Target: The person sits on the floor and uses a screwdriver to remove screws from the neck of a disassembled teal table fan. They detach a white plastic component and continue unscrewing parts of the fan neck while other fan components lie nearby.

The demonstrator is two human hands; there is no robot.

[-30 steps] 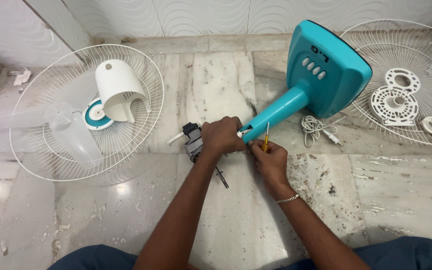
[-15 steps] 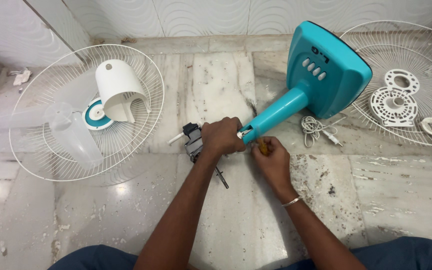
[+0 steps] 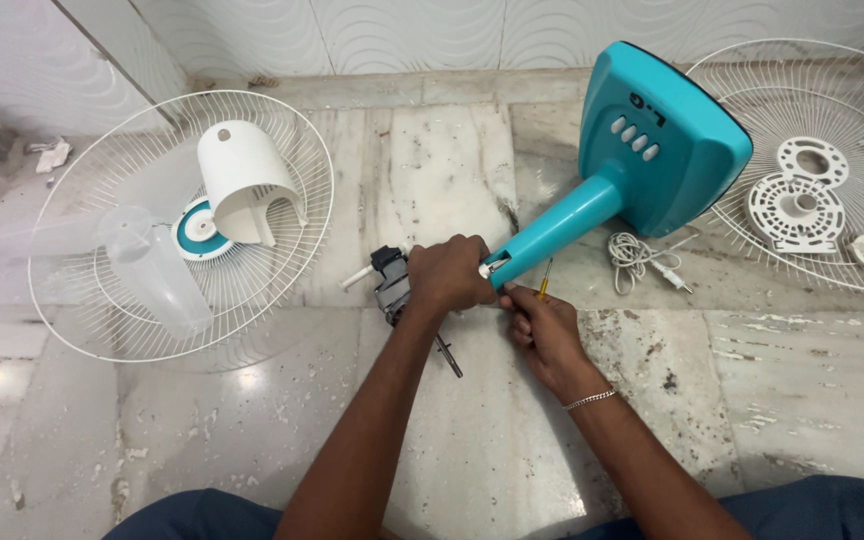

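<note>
Left hand (image 3: 449, 277) grips fan motor (image 3: 392, 290) | right hand (image 3: 542, 325) pinches screwdriver (image 3: 544, 280) | teal stand (image 3: 642, 170) slants up-right

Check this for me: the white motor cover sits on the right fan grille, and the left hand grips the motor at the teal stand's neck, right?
Not quite. The head view shows the white motor cover on the left fan grille, not the right one. The left hand does grip the motor at the teal stand's neck.

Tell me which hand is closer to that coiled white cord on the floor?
Right. The right hand works just left of the coiled white cord, holding a small screwdriver. The left hand sits farther left, gripping the fan motor.
</note>
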